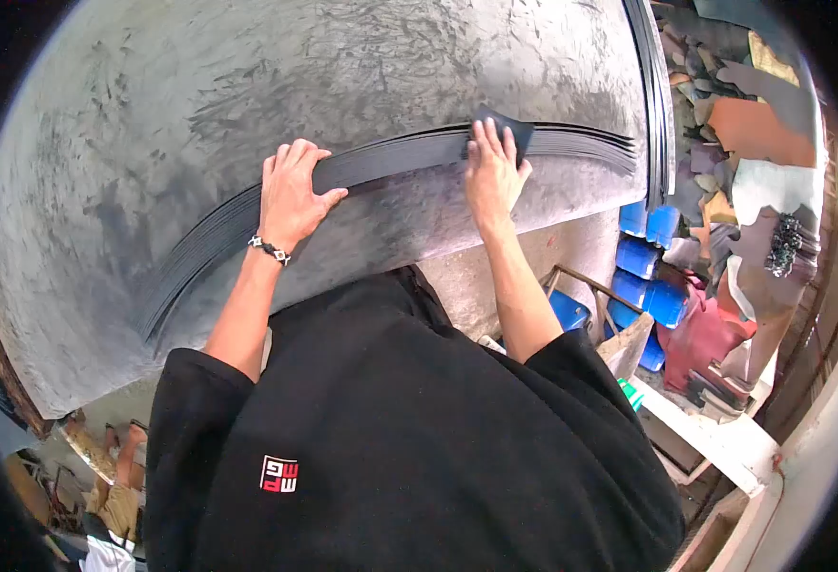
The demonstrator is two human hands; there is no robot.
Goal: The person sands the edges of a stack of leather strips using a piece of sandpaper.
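A long, fanned stack of dark grey strips (395,162) curves across a large smudged grey work table (342,67). My left hand (295,186) clasps the stack left of its middle, fingers over the far edge and thumb at the near edge. Farther right, my right hand (495,176) holds a small black square piece (522,133) against the strips, fingers laid over it. Part of that piece is hidden under the hand. Both ends of the stack spread into separate thin edges.
More long dark strips (655,105) hang along the table's right edge. Beyond are piles of coloured leather pieces (762,129) and several blue containers (636,257). At the lower left, another person's leg (128,458) shows below the table. A white ledge (705,434) runs at lower right.
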